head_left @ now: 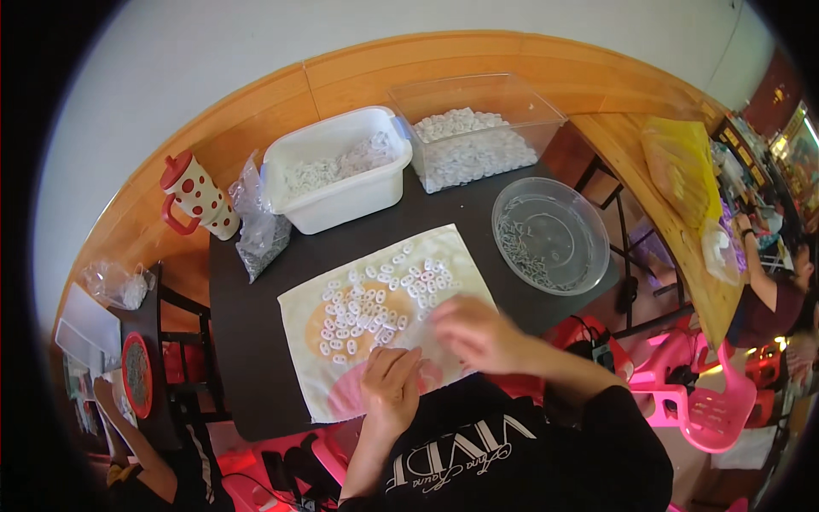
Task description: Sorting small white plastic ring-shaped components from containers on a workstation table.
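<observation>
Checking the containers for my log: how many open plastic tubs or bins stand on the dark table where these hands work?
3: a white tub on the far side, a clear rectangular bin just right of it, and a round clear tub nearer, at the right.

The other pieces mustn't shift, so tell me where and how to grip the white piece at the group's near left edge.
Pinch the white piece by its outer edges, from above and the near side. It appears flat on the cloth, so its rim seems the likeliest hold; the neighbouring pieces lie on its far side, with bare cloth nearer you.
</observation>
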`<action>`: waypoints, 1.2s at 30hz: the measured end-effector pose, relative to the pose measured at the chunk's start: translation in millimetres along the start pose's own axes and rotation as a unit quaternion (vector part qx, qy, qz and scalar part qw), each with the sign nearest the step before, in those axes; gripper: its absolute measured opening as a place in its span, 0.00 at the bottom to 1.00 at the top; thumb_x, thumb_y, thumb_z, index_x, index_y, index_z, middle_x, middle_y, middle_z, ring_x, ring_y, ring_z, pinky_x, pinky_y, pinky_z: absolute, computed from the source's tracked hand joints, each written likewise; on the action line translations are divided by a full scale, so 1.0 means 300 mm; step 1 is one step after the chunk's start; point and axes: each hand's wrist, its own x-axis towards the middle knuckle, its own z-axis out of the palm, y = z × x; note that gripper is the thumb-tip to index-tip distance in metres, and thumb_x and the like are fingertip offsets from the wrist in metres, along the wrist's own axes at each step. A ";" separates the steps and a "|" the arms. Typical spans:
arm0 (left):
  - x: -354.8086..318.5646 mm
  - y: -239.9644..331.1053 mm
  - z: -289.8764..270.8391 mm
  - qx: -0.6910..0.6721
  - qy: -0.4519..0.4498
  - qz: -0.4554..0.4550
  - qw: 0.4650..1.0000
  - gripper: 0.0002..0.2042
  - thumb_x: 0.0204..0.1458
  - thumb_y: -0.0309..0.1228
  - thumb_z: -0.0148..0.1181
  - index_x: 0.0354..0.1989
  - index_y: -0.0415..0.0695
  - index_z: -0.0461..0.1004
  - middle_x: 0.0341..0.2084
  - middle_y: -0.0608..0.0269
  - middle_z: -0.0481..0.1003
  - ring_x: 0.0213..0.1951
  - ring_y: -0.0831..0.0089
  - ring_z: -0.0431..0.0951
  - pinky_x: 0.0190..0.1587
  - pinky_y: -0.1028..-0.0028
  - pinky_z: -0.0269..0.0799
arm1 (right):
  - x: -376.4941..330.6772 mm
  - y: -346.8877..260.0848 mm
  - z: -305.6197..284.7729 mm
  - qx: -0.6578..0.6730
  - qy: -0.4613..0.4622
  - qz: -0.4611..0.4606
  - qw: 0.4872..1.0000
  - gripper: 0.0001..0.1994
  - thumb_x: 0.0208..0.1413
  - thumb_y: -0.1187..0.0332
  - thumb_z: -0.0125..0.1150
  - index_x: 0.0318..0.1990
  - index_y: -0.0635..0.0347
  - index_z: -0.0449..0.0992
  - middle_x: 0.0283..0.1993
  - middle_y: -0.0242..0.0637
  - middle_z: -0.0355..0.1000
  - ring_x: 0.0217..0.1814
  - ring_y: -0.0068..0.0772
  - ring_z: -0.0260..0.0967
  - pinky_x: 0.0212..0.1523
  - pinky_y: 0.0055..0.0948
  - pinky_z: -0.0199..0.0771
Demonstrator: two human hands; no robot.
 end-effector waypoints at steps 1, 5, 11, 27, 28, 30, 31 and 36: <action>-0.002 -0.005 0.001 0.025 -0.010 0.002 1.000 0.15 0.42 0.14 0.61 0.41 0.35 0.79 0.31 0.53 0.76 0.32 0.56 0.75 0.34 0.64 0.71 | 0.011 0.023 -0.079 -0.025 0.001 0.023 0.999 0.08 0.48 0.77 0.64 0.37 0.59 0.76 0.43 0.39 0.73 0.46 0.46 0.71 0.44 0.39 0.71; -0.004 0.006 -0.003 0.071 -0.024 -0.003 0.997 0.15 0.41 0.14 0.62 0.40 0.36 0.79 0.29 0.54 0.74 0.31 0.56 0.74 0.33 0.63 0.70 | -0.051 0.204 -0.379 -0.191 0.055 0.171 0.965 0.07 0.49 0.83 0.62 0.36 0.65 0.76 0.34 0.44 0.73 0.35 0.44 0.73 0.35 0.34 0.71; 0.000 0.026 0.029 0.086 -0.063 -0.014 0.994 0.15 0.41 0.15 0.62 0.41 0.37 0.80 0.32 0.52 0.74 0.35 0.56 0.74 0.35 0.63 0.71 | -0.100 0.221 -0.488 -0.171 -0.126 0.261 0.941 0.09 0.45 0.78 0.67 0.36 0.63 0.77 0.31 0.44 0.74 0.31 0.44 0.74 0.33 0.36 0.71; 0.004 -0.037 -0.082 0.247 0.088 -0.119 0.958 0.10 0.45 0.19 0.65 0.38 0.36 0.80 0.31 0.51 0.74 0.36 0.52 0.74 0.37 0.60 0.71 | -0.052 0.272 -0.392 -0.088 -0.012 0.215 0.972 0.06 0.49 0.85 0.59 0.33 0.67 0.72 0.30 0.42 0.70 0.30 0.38 0.70 0.31 0.31 0.67; 0.015 -0.030 -0.086 0.229 0.074 -0.118 0.963 0.10 0.45 0.19 0.65 0.38 0.36 0.79 0.31 0.51 0.74 0.36 0.52 0.74 0.37 0.60 0.71 | -0.053 0.264 -0.390 -0.089 -0.003 0.211 0.973 0.06 0.50 0.86 0.59 0.33 0.67 0.72 0.30 0.38 0.70 0.29 0.30 0.68 0.30 0.25 0.66; 0.038 -0.026 -0.081 0.214 0.064 -0.120 0.967 0.10 0.45 0.19 0.65 0.37 0.36 0.79 0.30 0.51 0.74 0.36 0.52 0.74 0.38 0.60 0.71 | -0.029 0.232 -0.371 -0.071 0.027 0.188 0.979 0.06 0.49 0.86 0.60 0.33 0.67 0.73 0.30 0.38 0.70 0.30 0.29 0.68 0.31 0.24 0.66; 0.051 -0.024 -0.066 0.227 0.062 -0.122 0.964 0.09 0.45 0.18 0.65 0.36 0.36 0.79 0.31 0.51 0.74 0.36 0.53 0.74 0.39 0.60 0.71 | -0.013 0.208 -0.354 -0.055 0.060 0.166 0.983 0.07 0.49 0.86 0.60 0.33 0.66 0.73 0.31 0.37 0.71 0.30 0.27 0.68 0.31 0.23 0.66; 0.050 -0.072 -0.052 0.250 0.036 -0.094 0.963 0.07 0.44 0.18 0.64 0.33 0.36 0.80 0.32 0.52 0.75 0.38 0.53 0.73 0.40 0.62 0.71 | 0.043 0.046 -0.203 0.062 0.044 0.101 0.992 0.07 0.48 0.85 0.61 0.32 0.64 0.74 0.32 0.38 0.71 0.31 0.31 0.69 0.30 0.26 0.67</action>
